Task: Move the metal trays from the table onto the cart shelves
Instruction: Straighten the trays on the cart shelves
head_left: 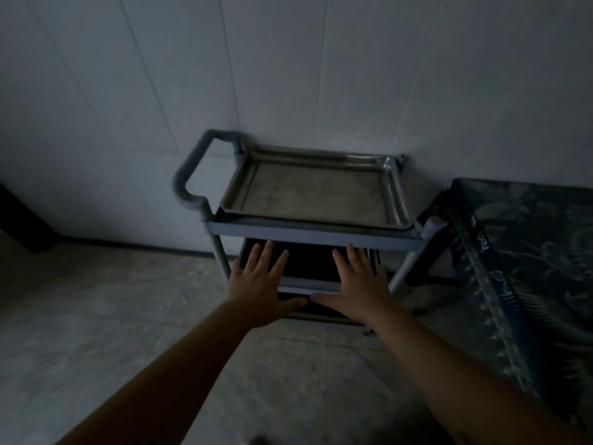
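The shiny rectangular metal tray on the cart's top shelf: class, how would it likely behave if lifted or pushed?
The shiny rectangular metal tray probably stays stiff, since it looks like formed sheet metal with a raised rim. It is shallow and empty, so likely light. Its smooth underside may slide easily on the grey cart's top shelf.

top shelf: filled by tray (316,191) | gap beneath: open | right: table (526,252) close
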Demonstrator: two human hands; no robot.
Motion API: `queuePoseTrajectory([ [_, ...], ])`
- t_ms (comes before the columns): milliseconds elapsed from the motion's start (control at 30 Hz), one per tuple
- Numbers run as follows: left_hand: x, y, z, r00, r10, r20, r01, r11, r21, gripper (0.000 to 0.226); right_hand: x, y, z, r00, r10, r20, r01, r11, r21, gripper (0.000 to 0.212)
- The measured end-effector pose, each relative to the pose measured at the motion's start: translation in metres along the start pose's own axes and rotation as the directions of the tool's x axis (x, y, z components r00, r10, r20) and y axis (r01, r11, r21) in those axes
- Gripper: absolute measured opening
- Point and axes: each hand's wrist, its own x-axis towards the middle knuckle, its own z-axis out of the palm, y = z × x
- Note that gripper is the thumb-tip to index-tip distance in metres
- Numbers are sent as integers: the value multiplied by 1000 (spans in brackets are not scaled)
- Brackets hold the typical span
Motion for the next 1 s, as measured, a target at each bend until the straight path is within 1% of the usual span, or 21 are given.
queuePoseTrajectory([
  [100,9,-16,-14,999,23,-38,-22,1000,21,119,-1,-11,-11,999,-7,-51,7,1000,-4,130],
  [267,30,-41,-22,998,52,-22,-52,999,12,125,12,-26,-14,999,20,-44,-22,998,-52,131],
  [400,47,-60,-20,994,103,27,-103,994,25,119,29,-34,-8,997,58,-57,-60,997,-44,132],
  [567,83,-71,-20,989,106,104,-110,993,37,123,56,-27,-8,996,75,-52,-77,996,-35,137],
  [667,117,-71,-18,983,134,123,-140,990,37,122,84,-13,-11,997,77,-31,-78,997,-25,137],
  [800,171,-70,-10,975,158,159,-171,983,66,118,130,11,-15,998,57,4,-57,997,-47,130],
  [1000,235,-69,15,958,103,269,-131,987,90,118,202,50,-14,991,23,134,-14,998,-69,128],
])
